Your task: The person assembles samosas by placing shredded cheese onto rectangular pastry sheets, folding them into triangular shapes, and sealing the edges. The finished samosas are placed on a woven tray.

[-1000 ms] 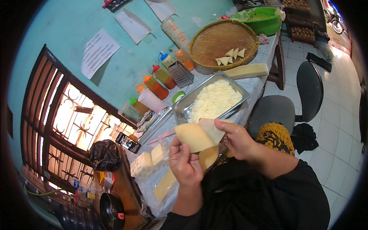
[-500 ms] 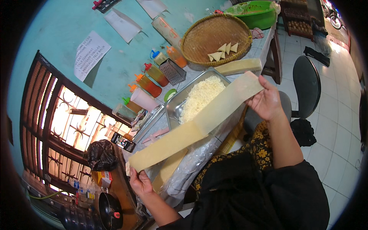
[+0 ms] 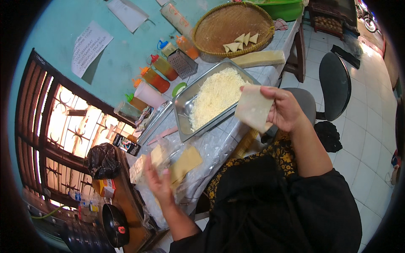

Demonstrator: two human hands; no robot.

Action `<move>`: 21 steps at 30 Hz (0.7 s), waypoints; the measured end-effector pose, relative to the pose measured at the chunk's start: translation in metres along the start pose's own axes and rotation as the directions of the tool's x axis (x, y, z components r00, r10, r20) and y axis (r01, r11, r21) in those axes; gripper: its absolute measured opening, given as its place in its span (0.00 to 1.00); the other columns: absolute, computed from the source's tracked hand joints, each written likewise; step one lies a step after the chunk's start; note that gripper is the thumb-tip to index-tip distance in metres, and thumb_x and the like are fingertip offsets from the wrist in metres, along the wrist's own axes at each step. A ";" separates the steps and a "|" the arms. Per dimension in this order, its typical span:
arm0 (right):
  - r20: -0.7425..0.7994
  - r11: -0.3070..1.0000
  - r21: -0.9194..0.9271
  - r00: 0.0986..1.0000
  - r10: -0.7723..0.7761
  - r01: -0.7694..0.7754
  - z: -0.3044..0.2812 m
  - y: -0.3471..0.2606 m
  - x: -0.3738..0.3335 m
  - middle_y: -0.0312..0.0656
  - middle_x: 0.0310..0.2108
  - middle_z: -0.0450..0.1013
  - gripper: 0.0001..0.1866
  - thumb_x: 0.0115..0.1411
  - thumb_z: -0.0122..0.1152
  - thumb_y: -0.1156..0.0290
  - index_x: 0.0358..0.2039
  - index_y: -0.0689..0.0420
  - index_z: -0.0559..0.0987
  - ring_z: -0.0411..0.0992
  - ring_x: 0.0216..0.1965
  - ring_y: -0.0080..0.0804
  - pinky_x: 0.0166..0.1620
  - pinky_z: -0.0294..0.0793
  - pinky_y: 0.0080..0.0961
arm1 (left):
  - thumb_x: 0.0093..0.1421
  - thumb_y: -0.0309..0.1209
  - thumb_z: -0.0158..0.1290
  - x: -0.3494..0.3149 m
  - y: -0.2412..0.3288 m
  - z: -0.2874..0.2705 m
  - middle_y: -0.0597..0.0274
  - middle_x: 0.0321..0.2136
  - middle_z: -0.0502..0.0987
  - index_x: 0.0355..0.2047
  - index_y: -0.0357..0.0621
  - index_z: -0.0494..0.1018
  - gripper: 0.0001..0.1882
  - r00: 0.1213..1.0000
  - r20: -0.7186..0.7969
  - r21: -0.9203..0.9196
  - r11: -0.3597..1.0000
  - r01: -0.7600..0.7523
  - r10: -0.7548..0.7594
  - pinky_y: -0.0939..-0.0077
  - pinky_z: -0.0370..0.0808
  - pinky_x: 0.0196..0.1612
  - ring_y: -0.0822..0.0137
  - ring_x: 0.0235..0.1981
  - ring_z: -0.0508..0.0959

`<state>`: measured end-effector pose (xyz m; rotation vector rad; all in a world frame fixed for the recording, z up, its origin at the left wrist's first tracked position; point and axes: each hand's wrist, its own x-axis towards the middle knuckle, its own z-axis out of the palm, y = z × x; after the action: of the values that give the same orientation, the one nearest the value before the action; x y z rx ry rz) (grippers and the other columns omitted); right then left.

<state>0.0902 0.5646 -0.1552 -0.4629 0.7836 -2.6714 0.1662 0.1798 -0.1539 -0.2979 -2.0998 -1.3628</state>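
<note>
My right hand (image 3: 287, 109) pinches a pale pastry sheet (image 3: 253, 109), which hangs in front of the metal tray's near right corner. Only a short length of the sheet faces me; whether the rest is folded behind it I cannot tell. Grated white cheese-like shreds (image 3: 215, 99) fill much of the rectangular metal tray (image 3: 181, 107). Over the near left end of the table, my left hand (image 3: 159, 183) is empty, with fingers apart. Beside it, a yellowish pastry strip (image 3: 187, 162) lies on clear plastic, and a pale block-like piece (image 3: 138, 168) is partly behind the fingers.
Folded pastry triangles (image 3: 240, 43) lie in a round woven tray (image 3: 219, 21) at the back. A long pastry stack (image 3: 259, 59) sits before it. Sauce bottles (image 3: 155, 79) and a box grater (image 3: 182, 63) line the wall side. A chair (image 3: 335, 86) stands at right; a phone (image 3: 126, 144) is at left.
The long pastry strip stretched between both hands has left my left hand, which is now open. My right hand holds it as a shorter hanging piece. The view has shifted slightly.
</note>
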 end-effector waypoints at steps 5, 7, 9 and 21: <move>0.192 0.965 0.232 0.978 0.079 -0.124 0.037 0.022 -0.009 0.62 0.46 0.70 0.28 0.63 0.45 0.64 0.57 0.73 0.59 0.73 0.47 0.48 0.51 0.72 0.40 | 0.51 0.33 0.58 -0.002 0.032 0.077 0.51 0.59 0.60 0.61 0.35 0.53 0.40 0.690 0.724 -0.288 0.919 0.269 0.025 0.65 0.48 0.63 0.60 0.62 0.56; 0.187 0.989 0.127 0.981 0.054 -0.079 0.037 0.023 -0.009 0.64 0.46 0.69 0.28 0.63 0.44 0.63 0.57 0.72 0.59 0.73 0.47 0.50 0.51 0.72 0.41 | 0.51 0.32 0.58 -0.009 0.030 0.089 0.52 0.55 0.65 0.59 0.31 0.55 0.38 0.375 0.927 -0.287 0.616 0.733 -0.015 0.69 0.56 0.59 0.62 0.58 0.64; 0.167 0.995 0.083 0.985 0.032 -0.047 0.030 0.019 -0.008 0.65 0.46 0.69 0.29 0.64 0.43 0.62 0.58 0.71 0.58 0.73 0.47 0.51 0.51 0.72 0.41 | 0.53 0.28 0.56 -0.019 0.023 0.095 0.54 0.50 0.70 0.57 0.29 0.59 0.32 0.205 0.979 -0.186 0.477 0.859 0.013 0.72 0.63 0.55 0.63 0.53 0.69; -0.041 0.978 0.070 0.980 -0.193 0.195 -0.027 -0.013 -0.002 0.59 0.46 0.70 0.26 0.62 0.46 0.66 0.58 0.67 0.60 0.73 0.46 0.44 0.50 0.73 0.39 | 0.56 0.19 0.51 -0.040 0.020 0.112 0.53 0.40 0.76 0.49 0.32 0.66 0.19 0.516 0.694 -0.328 0.418 0.847 -0.502 0.76 0.77 0.36 0.65 0.36 0.79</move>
<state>0.0788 0.5884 -0.1704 -0.5007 0.6785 -2.8843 0.1659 0.2932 -0.1945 0.0301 -2.1462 -2.8513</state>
